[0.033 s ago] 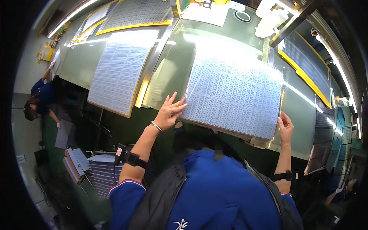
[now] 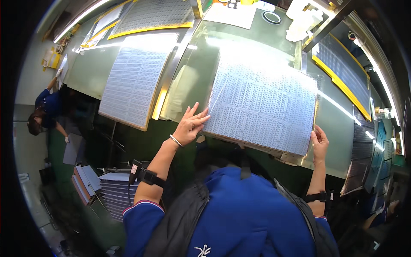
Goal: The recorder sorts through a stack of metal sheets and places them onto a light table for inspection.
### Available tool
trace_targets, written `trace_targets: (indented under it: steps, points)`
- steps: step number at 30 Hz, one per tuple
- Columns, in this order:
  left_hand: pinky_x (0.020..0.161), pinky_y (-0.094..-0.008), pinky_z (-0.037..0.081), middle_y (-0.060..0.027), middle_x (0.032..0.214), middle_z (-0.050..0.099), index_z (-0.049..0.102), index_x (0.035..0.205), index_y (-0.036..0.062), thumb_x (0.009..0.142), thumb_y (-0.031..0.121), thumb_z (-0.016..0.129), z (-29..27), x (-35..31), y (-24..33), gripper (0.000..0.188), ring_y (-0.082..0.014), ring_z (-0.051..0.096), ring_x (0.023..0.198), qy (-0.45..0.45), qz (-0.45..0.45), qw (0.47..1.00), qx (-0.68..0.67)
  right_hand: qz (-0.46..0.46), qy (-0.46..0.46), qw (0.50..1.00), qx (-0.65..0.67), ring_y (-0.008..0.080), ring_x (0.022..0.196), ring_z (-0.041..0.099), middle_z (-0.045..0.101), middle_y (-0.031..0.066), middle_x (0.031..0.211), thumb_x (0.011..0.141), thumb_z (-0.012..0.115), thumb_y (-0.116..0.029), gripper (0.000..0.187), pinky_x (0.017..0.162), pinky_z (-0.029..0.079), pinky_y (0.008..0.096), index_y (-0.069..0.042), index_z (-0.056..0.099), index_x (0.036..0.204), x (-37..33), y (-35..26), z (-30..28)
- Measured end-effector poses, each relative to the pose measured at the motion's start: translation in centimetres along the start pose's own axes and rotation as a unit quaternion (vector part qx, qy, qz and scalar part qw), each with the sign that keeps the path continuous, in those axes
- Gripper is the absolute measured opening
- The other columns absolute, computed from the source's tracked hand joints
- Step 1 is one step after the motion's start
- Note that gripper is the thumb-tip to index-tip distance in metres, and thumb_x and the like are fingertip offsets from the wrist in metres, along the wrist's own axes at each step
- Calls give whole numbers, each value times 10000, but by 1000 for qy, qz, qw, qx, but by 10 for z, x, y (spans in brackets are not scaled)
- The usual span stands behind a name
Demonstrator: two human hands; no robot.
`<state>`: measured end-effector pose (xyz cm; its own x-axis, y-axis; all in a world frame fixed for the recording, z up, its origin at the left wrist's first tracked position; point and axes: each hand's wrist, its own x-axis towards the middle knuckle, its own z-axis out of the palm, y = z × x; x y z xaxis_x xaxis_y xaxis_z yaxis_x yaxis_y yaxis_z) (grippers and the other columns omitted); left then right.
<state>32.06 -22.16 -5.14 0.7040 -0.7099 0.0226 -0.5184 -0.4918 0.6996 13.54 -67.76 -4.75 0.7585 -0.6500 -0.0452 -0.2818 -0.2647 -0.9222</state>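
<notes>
A large whitish-blue patterned sheet (image 2: 263, 107) lies on a flat board on the green-topped bench in front of me, bright glare washing over its far part. My left hand (image 2: 191, 125), a bangle at its wrist, is at the sheet's near left edge, with fingers spread and the fingertips touching it. At the near right corner, the thumb and fingers of my right hand (image 2: 320, 143) are closed on the sheet's edge; part of the grip is hidden. A thin pale line crosses the sheet's left side beside my left fingertips.
A similar patterned panel (image 2: 135, 81) lies to the left, past a metal post. Yellow-edged mesh frames (image 2: 342, 77) lean at the right. A roll of tape (image 2: 271, 17) and a white sheet (image 2: 229, 15) sit at the back. A co-worker (image 2: 47, 103) handles panels at far left, near a rack (image 2: 117, 195).
</notes>
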Motion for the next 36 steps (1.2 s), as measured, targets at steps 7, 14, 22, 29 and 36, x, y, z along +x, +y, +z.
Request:
trace_targets:
  steps: [7, 14, 22, 29, 36]
  points:
    - [1079, -477, 1, 0, 1393, 342, 510, 1238, 195, 755, -14, 567, -6, 4, -7, 530, -299, 109, 1353, -61, -1, 998, -8, 22, 48, 999, 2, 41, 675, 476, 541, -34, 767, 814, 620, -58, 275, 642, 421, 183, -24, 601, 1086, -2, 4, 8]
    - [1075, -480, -24, 7, 1419, 295, 487, 1259, 220, 759, 1, 567, -7, 6, -3, 551, -284, 74, 1361, -83, -1, 997, -4, 35, 76, 996, 32, 41, 675, 462, 529, -44, 766, 812, 615, -46, 275, 637, 409, 183, -25, 603, 1085, -9, 0, 11]
    - [1071, -474, -32, 17, 1422, 293, 476, 1268, 233, 746, 4, 553, -1, 5, -3, 575, -268, 91, 1362, -70, -5, 997, 11, 32, 70, 997, 24, 48, 690, 477, 539, -34, 782, 807, 617, -34, 275, 666, 421, 186, -19, 603, 1081, -10, 3, 7]
    - [1069, -474, -32, 9, 1430, 276, 473, 1272, 226, 764, 18, 546, -3, 7, -5, 554, -272, 82, 1363, -76, -23, 997, 14, 41, 54, 996, 63, 67, 744, 511, 565, -12, 837, 811, 606, -23, 274, 715, 434, 201, -21, 600, 1085, -4, 1, 8]
    - [1073, -476, 23, -19, 1418, 303, 475, 1270, 210, 740, -14, 520, -4, 14, 2, 577, -297, 120, 1354, -69, 11, 996, 54, 107, -82, 965, 223, 189, 992, 529, 559, 131, 1074, 754, 619, -95, 387, 890, 409, 319, 6, 501, 1108, 4, -16, -23]
